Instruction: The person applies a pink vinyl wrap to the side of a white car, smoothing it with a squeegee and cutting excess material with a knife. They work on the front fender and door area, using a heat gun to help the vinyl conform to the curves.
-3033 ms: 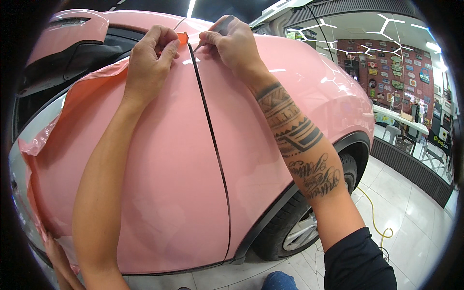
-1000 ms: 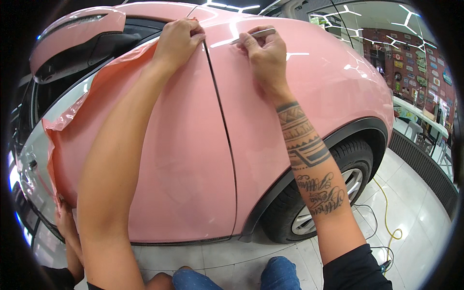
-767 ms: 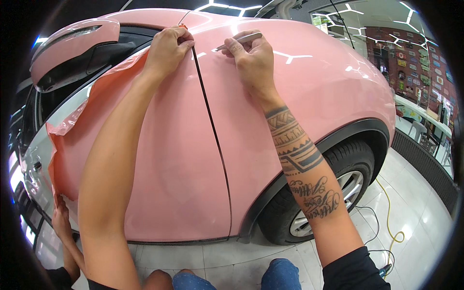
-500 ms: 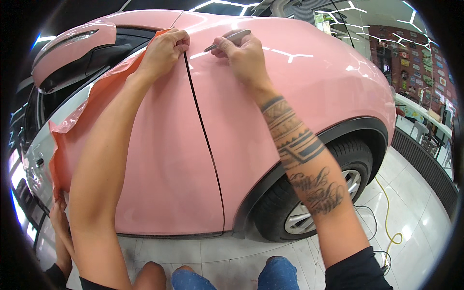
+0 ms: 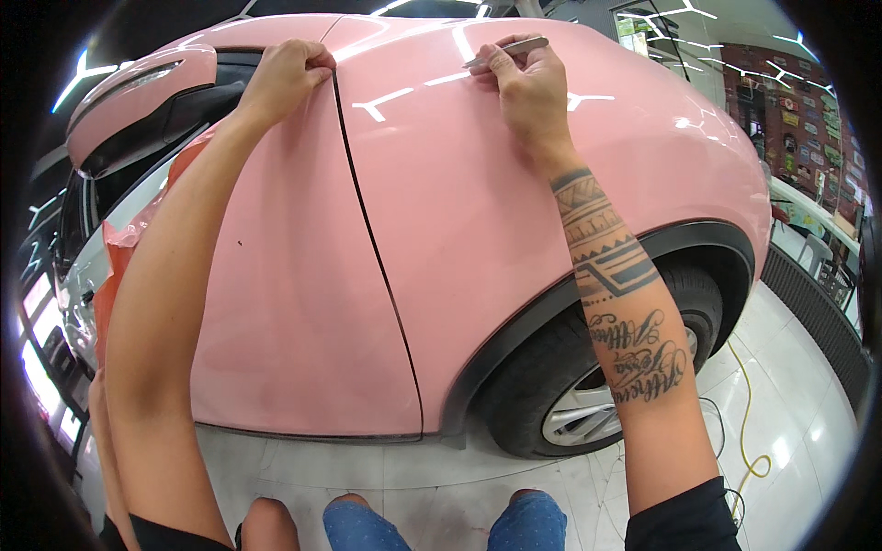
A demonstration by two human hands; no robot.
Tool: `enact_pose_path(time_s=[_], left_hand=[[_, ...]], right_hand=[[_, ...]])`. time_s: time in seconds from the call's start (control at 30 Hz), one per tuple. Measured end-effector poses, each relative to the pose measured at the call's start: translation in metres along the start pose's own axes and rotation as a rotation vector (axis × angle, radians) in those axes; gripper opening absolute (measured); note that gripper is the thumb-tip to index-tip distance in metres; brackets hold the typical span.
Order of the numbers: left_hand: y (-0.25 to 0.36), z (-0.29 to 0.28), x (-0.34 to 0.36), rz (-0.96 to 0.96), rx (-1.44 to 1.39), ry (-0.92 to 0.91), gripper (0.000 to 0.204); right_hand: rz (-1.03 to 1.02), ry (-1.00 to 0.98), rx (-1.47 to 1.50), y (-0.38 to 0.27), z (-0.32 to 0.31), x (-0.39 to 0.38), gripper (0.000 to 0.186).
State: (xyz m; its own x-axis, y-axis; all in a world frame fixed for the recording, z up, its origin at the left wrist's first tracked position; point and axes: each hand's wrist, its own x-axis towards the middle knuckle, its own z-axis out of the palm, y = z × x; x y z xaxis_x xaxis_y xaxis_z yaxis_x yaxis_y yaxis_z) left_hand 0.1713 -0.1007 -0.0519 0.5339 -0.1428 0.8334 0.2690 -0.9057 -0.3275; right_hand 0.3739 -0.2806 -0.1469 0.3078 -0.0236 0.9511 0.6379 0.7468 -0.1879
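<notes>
My left hand is closed in a pinch at the top of the dark gap between the car's front door and fender. Between its fingers is the edge of the pink vinyl film that covers the door; the pinched edge itself is mostly hidden. My right hand grips a slim silver cutter knife, held above the pink fender with its tip pointing left. The knife's tip is apart from the gap. Loose film with an orange underside hangs along the door's far left.
A pink side mirror juts out at upper left. The front wheel sits under a black arch. Another person's arm shows behind my left forearm, and a bare knee is below. A yellow cable lies on the tiled floor.
My right hand has moved right with the knife, away from the gap. My left hand has shifted slightly left and up in the picture, and the view has moved a little.
</notes>
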Motion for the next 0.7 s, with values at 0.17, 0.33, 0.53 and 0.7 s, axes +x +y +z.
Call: enact_pose_path(time_s=[0.17, 0.33, 0.53, 0.7], left_hand=[[0.004, 0.028, -0.025, 0.073, -0.151, 0.273, 0.014], [0.01, 0.041, -0.032, 0.036, -0.151, 0.406, 0.014], [0.011, 0.043, -0.029, 0.196, -0.07, 0.437, 0.015], [0.005, 0.044, -0.028, 0.194, -0.083, 0.349, 0.014]], right_hand=[[0.001, -0.016, 0.023, 0.008, -0.005, 0.002, 0.016], [-0.015, -0.014, 0.02, 0.011, -0.002, -0.001, 0.015], [-0.028, -0.005, 0.002, 0.011, -0.002, -0.007, 0.016], [-0.042, -0.017, -0.076, 0.006, -0.003, -0.009, 0.015]])
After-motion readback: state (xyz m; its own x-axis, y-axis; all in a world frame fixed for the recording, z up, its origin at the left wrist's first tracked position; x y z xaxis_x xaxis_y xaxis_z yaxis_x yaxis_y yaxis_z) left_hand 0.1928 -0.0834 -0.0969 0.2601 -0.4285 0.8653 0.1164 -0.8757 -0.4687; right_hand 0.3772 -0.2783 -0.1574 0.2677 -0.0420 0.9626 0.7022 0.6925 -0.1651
